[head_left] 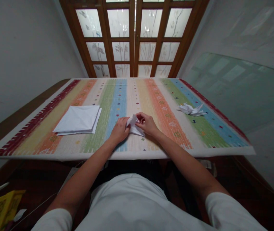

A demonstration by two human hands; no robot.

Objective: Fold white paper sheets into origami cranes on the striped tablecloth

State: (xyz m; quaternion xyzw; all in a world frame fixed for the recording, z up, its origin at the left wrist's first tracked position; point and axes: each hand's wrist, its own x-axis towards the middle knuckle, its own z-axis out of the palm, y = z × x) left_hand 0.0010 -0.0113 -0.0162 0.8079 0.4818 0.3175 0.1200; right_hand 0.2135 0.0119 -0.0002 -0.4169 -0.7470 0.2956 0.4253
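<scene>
One folded white paper point(134, 125), pinched between close-together left hand point(119, 131) and right hand point(147, 124) for steadying, with paper stack point(77, 118) kept within reach

A striped rug point(151, 93) covers the table point(23, 109), with stacked white paper squares point(77, 119) and a folded paper figure point(191, 110) on it.

Matt white paper point(134, 127), rough woven cloth point(117, 96)

A room in a home, with frosted-glass wooden doors point(134, 41) and a striped woven table cover point(151, 93).
</scene>
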